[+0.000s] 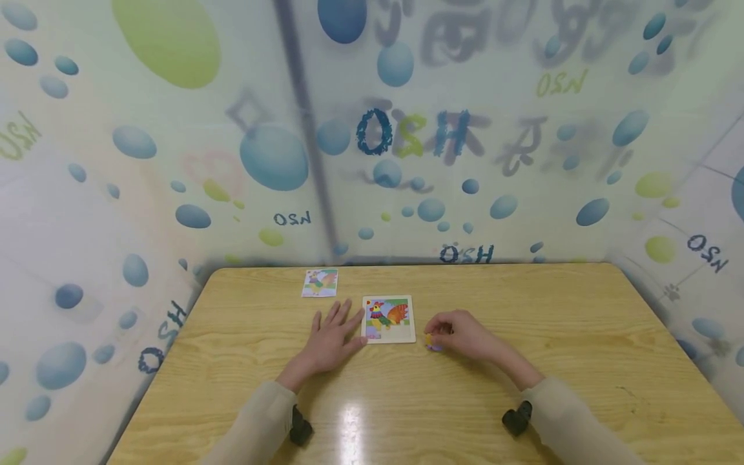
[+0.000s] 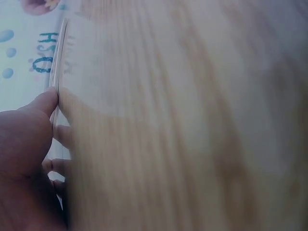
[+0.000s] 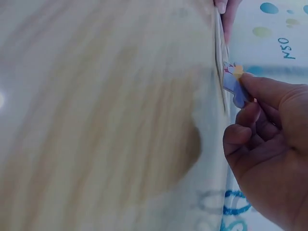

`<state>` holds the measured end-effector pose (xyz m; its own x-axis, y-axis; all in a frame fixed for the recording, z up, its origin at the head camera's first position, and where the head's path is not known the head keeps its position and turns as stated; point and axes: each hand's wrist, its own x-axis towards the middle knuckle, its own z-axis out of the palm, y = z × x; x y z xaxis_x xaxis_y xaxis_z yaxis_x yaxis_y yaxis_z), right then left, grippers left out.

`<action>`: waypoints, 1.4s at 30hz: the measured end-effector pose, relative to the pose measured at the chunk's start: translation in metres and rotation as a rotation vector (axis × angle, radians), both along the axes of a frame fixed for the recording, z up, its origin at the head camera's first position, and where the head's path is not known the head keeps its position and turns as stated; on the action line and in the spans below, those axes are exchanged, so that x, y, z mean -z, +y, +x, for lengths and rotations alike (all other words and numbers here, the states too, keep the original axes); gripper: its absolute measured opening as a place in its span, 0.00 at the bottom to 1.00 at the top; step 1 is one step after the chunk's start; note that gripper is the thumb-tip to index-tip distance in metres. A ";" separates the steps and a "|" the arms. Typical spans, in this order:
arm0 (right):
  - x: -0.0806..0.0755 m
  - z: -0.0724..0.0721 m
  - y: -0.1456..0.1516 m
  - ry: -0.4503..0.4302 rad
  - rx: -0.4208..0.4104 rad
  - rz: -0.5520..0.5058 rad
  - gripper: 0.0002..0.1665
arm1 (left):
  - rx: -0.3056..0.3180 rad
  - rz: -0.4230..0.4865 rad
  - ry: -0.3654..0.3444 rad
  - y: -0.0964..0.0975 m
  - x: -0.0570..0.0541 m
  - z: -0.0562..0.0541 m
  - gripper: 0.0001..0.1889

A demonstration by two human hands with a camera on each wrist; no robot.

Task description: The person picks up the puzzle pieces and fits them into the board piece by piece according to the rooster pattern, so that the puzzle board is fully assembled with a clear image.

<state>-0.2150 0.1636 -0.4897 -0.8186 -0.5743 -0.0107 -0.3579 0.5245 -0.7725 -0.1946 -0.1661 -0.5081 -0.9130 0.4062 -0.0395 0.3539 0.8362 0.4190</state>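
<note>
A square jigsaw puzzle tray (image 1: 400,336) with a colourful rooster picture lies on the table, its lower right part showing bare pale board. My left hand (image 1: 331,339) is spread flat at the tray's left side, with thumb and fingertips at its edge. To the right of the tray, my right hand (image 1: 462,334) pinches a small puzzle piece (image 3: 237,85) between thumb and fingers. The piece shows purple and yellow and is held tilted just above the table in the right wrist view.
A picture card (image 1: 320,283) with the same rooster lies behind and left of the tray. The wooden table (image 1: 453,413) ends at a patterned fabric wall (image 1: 494,155) at the back and sides. Each wrist wears a small black camera (image 1: 516,418).
</note>
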 end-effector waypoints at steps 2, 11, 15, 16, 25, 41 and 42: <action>-0.001 -0.003 -0.008 0.007 0.000 -0.018 0.05 | -0.003 -0.009 -0.003 0.000 -0.001 0.000 0.34; -0.002 -0.015 -0.047 -0.006 0.033 -0.078 0.04 | 0.004 0.000 0.005 0.000 -0.001 0.000 0.34; -0.002 -0.017 -0.063 -0.022 0.058 -0.083 0.05 | 0.020 0.030 0.014 0.001 0.000 0.000 0.34; -0.002 -0.017 -0.067 -0.022 0.058 -0.084 0.06 | 0.022 0.032 0.019 0.001 0.001 0.000 0.35; 0.005 -0.020 -0.082 0.000 0.025 -0.073 0.06 | 0.016 0.042 0.005 0.002 -0.002 0.001 0.34; 0.011 -0.019 -0.089 0.017 0.035 -0.018 0.09 | -0.006 -0.004 -0.004 0.000 -0.001 -0.001 0.33; 0.011 -0.018 -0.090 0.026 0.037 -0.016 0.09 | -0.007 -0.001 -0.004 0.000 0.000 -0.001 0.34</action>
<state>-0.2333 0.0733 -0.5005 -0.8392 -0.5435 0.0204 -0.3588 0.5251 -0.7717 -0.1956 -0.1661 -0.5083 -0.9156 0.3998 -0.0435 0.3464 0.8389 0.4198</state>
